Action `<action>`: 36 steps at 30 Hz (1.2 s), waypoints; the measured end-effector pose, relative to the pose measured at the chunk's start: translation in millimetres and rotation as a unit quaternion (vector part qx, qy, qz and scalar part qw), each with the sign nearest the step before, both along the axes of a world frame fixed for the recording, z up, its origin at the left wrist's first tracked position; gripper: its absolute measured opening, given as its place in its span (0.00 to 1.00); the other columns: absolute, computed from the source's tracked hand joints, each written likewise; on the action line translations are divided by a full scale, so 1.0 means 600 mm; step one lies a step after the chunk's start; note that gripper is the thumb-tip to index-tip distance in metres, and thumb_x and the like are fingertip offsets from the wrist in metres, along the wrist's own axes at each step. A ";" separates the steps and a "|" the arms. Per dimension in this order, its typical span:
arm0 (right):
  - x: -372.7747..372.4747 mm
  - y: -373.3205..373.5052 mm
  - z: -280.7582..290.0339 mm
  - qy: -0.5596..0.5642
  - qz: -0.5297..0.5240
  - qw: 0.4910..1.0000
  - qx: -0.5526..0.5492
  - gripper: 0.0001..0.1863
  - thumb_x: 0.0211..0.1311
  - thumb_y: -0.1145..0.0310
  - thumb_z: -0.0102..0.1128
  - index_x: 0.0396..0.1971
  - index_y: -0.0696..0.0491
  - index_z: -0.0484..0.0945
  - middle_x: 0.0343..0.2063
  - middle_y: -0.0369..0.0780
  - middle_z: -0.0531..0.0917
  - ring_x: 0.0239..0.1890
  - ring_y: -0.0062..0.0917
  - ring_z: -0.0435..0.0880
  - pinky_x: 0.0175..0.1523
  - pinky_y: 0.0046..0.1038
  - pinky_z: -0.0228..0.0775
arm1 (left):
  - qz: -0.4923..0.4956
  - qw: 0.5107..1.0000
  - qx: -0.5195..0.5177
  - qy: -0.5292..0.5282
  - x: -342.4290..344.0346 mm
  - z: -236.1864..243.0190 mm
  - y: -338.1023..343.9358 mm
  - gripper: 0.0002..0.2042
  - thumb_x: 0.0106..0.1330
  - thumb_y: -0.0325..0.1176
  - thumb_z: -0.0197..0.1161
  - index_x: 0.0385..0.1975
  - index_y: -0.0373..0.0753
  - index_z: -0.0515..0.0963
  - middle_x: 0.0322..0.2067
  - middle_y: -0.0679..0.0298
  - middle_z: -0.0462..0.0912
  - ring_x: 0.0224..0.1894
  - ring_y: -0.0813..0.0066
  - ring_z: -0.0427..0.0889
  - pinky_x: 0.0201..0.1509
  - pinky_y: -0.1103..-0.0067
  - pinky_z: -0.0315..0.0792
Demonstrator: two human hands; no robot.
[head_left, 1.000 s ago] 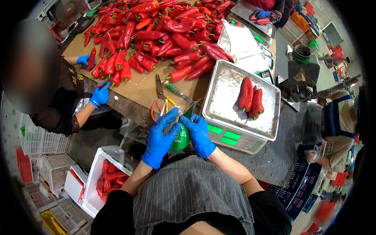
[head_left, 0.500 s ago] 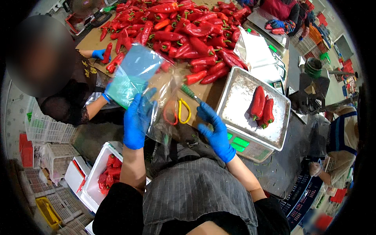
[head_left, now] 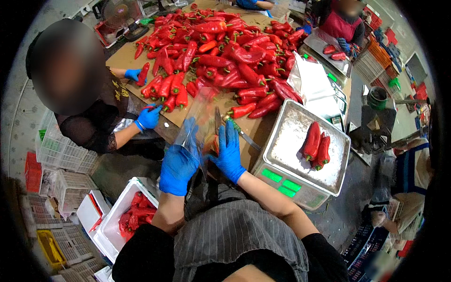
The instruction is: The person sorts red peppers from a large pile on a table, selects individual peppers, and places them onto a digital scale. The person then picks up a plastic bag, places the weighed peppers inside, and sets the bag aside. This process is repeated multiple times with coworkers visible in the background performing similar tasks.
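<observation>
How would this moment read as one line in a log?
left hand: holds clear bag | right hand: open, near bag | scale tray: red peppers | ahead: pepper pile

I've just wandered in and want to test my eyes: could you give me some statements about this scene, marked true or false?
1. The left hand and right hand wear blue gloves. True.
2. The left hand holds a spoon. False: it holds a clear plastic bag.
3. The metal tray is bare. False: red peppers lie on it.
4. The white box contains more red peppers. True.
5. The apron is plain yellow. False: it is grey and striped.
</observation>
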State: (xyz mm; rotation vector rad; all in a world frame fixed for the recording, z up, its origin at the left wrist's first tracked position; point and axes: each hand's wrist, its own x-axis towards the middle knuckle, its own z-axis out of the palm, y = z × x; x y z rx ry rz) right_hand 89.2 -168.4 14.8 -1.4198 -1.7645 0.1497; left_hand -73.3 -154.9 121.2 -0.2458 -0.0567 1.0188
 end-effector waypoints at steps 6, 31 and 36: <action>0.023 -0.006 0.022 0.010 0.108 0.994 0.006 0.27 0.50 0.72 0.60 0.53 0.59 0.69 0.53 0.51 0.72 0.58 0.42 0.68 0.62 0.39 0.57 | -0.004 0.980 -0.130 -0.148 -0.017 0.004 0.004 0.21 0.68 0.28 0.43 0.61 0.34 0.59 0.60 0.52 0.63 0.60 0.65 0.67 0.62 0.70 0.64; 0.054 -0.116 0.035 0.700 0.040 0.568 -0.431 0.14 0.63 0.66 0.51 0.44 0.57 0.76 0.39 0.39 0.81 0.40 0.25 0.80 0.45 0.25 0.74 | -0.069 0.333 0.593 0.730 0.079 -0.135 -0.004 0.28 0.52 0.30 0.67 0.56 0.40 0.68 0.54 0.52 0.71 0.57 0.58 0.69 0.60 0.70 0.63; 0.046 -0.112 0.028 0.642 -0.040 0.658 -0.391 0.12 0.60 0.63 0.58 0.31 0.59 0.79 0.26 0.39 0.82 0.24 0.22 0.79 0.29 0.22 0.72 | -0.225 0.503 0.432 0.714 0.066 -0.137 -0.015 0.20 0.62 0.28 0.56 0.56 0.37 0.67 0.51 0.60 0.73 0.51 0.70 0.73 0.55 0.76 0.67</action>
